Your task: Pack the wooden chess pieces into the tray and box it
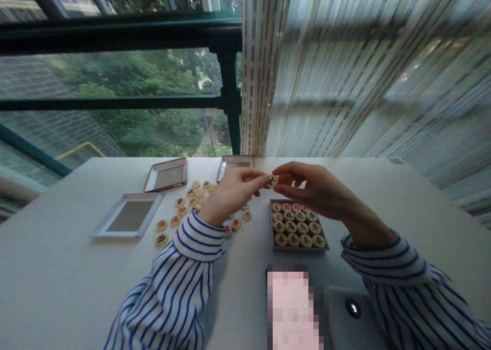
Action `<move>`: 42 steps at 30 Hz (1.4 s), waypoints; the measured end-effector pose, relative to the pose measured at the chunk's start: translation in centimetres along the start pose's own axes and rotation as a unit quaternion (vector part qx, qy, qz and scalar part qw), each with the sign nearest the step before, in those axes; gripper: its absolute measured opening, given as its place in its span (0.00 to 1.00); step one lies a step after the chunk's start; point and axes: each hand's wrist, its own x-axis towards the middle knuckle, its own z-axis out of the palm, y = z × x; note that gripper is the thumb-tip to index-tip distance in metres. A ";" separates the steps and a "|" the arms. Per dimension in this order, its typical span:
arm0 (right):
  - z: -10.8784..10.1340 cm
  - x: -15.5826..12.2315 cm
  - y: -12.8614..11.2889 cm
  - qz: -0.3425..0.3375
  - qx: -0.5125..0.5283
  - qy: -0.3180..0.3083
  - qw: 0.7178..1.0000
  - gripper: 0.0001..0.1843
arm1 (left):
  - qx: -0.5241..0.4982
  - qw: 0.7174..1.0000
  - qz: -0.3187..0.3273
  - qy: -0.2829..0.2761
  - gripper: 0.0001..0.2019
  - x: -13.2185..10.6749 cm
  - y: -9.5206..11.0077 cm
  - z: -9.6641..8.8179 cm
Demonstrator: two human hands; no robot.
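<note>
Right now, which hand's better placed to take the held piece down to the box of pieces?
Right hand, likely: its fingertips are already at the piece, and it hangs nearer the box. The left hand also touches the piece but sits over toward the loose pieces.

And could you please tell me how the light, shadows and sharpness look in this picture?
Head view: daylight seems to come through the window, with soft shadow on the table beside the left sleeve; head view: the curtain looks stretched and streaky; head view: coarse blocks mask the phone screen; head view: the held piece is small, though its dark mark shows.
</note>
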 end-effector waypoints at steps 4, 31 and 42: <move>-0.1 0.0 0.1 -0.021 -0.033 0.001 0.999 0.14 | -0.001 1.000 0.007 -0.015 0.14 0.1 -0.2 0.0; -0.3 -0.3 0.0 -0.089 -0.187 -0.030 0.978 0.14 | 0.030 0.999 -0.023 -0.008 0.10 0.4 -0.5 0.2; -0.4 -0.3 0.7 -0.091 -0.304 -0.085 0.945 0.14 | 0.094 0.995 -0.027 -0.015 0.14 0.6 -1.2 0.3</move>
